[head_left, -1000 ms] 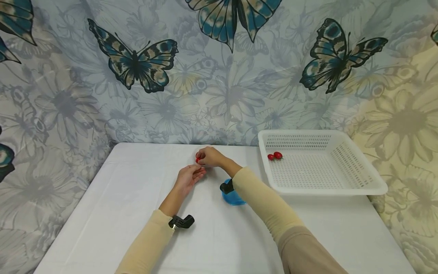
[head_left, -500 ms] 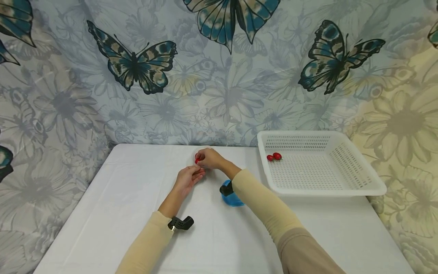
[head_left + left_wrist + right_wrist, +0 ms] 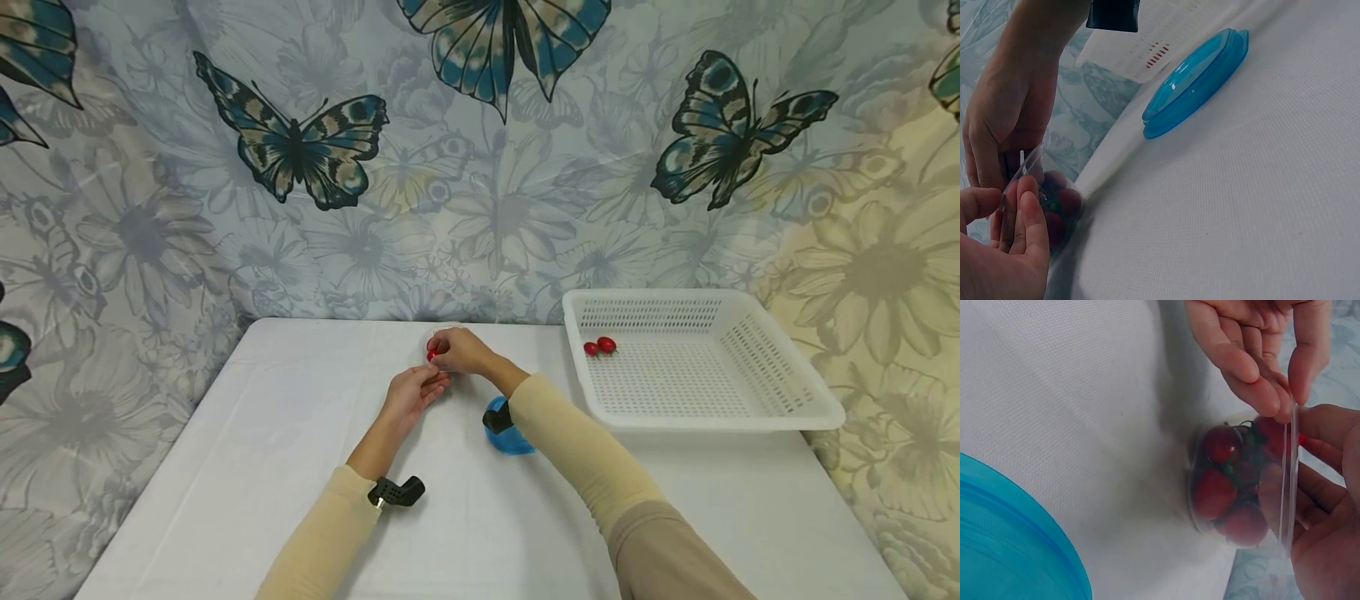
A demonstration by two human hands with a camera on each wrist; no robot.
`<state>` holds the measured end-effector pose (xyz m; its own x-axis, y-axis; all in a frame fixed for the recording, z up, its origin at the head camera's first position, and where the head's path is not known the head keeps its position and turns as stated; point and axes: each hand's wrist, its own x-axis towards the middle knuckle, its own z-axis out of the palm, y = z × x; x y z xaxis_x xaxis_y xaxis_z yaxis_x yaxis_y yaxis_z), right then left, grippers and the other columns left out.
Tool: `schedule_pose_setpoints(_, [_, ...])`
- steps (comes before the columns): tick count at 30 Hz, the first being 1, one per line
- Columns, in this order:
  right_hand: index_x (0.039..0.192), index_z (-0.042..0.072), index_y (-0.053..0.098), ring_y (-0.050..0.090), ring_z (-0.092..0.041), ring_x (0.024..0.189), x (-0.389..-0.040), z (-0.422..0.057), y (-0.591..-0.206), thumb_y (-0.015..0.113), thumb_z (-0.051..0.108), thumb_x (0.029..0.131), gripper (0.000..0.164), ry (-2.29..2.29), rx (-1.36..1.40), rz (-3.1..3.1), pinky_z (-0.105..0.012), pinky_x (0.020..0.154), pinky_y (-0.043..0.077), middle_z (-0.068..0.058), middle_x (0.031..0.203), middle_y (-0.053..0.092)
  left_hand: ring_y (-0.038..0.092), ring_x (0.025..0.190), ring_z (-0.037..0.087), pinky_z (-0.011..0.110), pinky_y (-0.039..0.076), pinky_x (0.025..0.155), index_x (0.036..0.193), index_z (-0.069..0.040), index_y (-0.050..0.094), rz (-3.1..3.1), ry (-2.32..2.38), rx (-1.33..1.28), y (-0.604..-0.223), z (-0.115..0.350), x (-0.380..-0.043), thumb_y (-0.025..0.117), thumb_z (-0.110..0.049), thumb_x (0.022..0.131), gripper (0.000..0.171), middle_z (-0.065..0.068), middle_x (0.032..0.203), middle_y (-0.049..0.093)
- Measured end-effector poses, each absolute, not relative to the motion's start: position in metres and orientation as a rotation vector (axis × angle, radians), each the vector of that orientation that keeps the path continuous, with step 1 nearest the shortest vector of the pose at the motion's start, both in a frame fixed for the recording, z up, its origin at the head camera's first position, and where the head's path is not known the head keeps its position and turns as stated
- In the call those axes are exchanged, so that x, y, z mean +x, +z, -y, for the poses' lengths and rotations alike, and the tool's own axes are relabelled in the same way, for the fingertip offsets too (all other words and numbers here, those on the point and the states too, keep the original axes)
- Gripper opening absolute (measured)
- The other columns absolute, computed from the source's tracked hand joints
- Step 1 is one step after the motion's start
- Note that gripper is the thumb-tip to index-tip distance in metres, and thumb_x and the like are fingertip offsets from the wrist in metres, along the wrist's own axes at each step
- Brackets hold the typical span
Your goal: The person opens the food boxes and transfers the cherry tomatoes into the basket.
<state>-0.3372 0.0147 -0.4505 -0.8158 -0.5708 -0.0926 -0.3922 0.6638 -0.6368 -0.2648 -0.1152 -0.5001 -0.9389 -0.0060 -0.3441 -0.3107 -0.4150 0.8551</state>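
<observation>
A clear plastic tub point(image 3: 1200, 512) stands near the table's far edge, holding several red cherry tomatoes point(image 3: 1213, 492) with green stems. Between thumb and fingers, my left hand point(image 3: 411, 393) pinches the tub's rim. From the other side my right hand point(image 3: 463, 350) reaches into the tub's mouth, its fingers curled at a cherry tomato point(image 3: 1269, 432). A bit of red shows between its fingertips in the right wrist view. The left wrist view has the left hand point(image 3: 1013, 247) in front of the tub and the right hand point(image 3: 1007, 131) above, its fingertips partly hidden.
A shallow round blue plastic dish point(image 3: 1197, 84) lies on the white table point(image 3: 300, 450) under my right forearm. To the right stands a white slotted basket point(image 3: 705, 417) with two cherry tomatoes point(image 3: 606, 344) at its left end. A butterfly-print cloth point(image 3: 495, 242) hangs behind.
Both hands stay at the tub with nearly the same hold. The whole scene has shifted slightly down in the head view. The tomatoes in the basket have not moved within it.
</observation>
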Motion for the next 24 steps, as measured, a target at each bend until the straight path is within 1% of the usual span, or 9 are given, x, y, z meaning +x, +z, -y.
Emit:
schedule_pose_setpoints(8, [0.108, 0.006, 0.067, 0.064, -0.019, 0.094, -0.3378, -0.0153, -0.4529, 0.069, 0.013, 0.09, 0.02, -0.911, -0.755, -2.615, -0.032, 0.09, 0.052, -0.01, 0.101, 0.071, 0.07, 0.078, 0.008, 0.018, 0.057, 0.072, 0.105, 0.0, 0.054, -1.578, 2.454, -0.453, -0.5003, 0.1156, -0.2641, 0.052, -0.006, 0.098, 0.01, 0.0, 0.081, 0.069])
schedule_pose_setpoints(15, [0.107, 0.006, 0.067, 0.064, -0.021, 0.096, -0.3393, -0.0189, -0.4516, 0.069, 0.013, 0.09, 0.018, -0.909, -0.738, -2.616, -0.033, 0.092, 0.053, -0.011, 0.101, 0.071, 0.07, 0.077, 0.008, 0.018, 0.057, 0.072, 0.103, -0.001, 0.054, -1.566, 2.46, -0.458, -0.4999, 0.1159, -0.2647, 0.054, -0.007, 0.098, 0.009, 0.0, 0.08, 0.069])
schedule_pose_setpoints(24, [0.109, 0.008, 0.067, 0.064, -0.022, 0.099, -0.3396, -0.0197, -0.4464, 0.069, 0.018, 0.09, 0.022, -0.892, -0.708, -2.633, -0.034, 0.093, 0.053, -0.01, 0.105, 0.071, 0.07, 0.078, 0.008, 0.018, 0.057, 0.072, 0.105, 0.0, 0.054, -1.576, 2.457, -0.458, -0.4995, 0.116, -0.2647, 0.053, -0.008, 0.098, 0.01, 0.001, 0.082, 0.069])
